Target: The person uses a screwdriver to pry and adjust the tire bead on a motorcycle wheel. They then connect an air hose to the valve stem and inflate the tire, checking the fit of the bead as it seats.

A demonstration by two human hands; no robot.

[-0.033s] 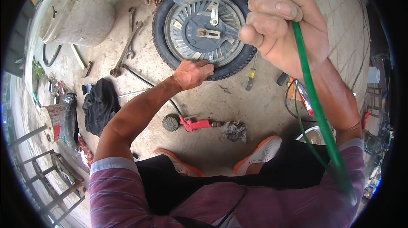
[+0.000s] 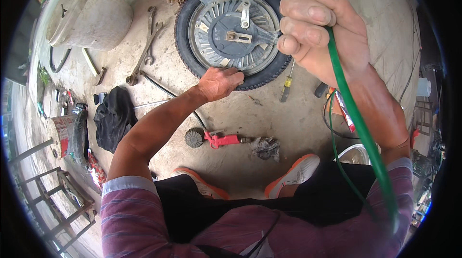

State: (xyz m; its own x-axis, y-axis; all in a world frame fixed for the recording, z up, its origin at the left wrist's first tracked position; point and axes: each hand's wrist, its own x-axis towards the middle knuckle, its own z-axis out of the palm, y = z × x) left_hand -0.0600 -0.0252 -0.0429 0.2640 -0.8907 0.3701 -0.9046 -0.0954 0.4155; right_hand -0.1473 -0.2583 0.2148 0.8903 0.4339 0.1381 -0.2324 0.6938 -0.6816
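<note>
A small wheel [image 2: 199,63] with a black tyre and a ribbed metal hub lies flat at the top middle. On its near edge rests my left hand [image 2: 219,84], fingers curled over the tyre and rim, their tips hidden. High at the upper right, close to the camera, my right hand [image 2: 332,32] is closed round a green hose [image 2: 353,106]. The hose passes through the fist and runs down past my right forearm. A thinner stretch of it hangs in a loop beside it.
Left of the wheel lie two wrenches [image 2: 144,51], a hammer [image 2: 99,76] and a whitish bucket [image 2: 91,20]. Nearer me is a red air gun [image 2: 224,140] by a crumpled rag [image 2: 265,148]. A screwdriver [image 2: 286,87] lies right of the wheel, a black cloth [image 2: 115,118] at left.
My right hand has shifted slightly down, and its lower fingers are curled a little tighter. The whole view has shifted slightly. My left hand stays on the wheel.
</note>
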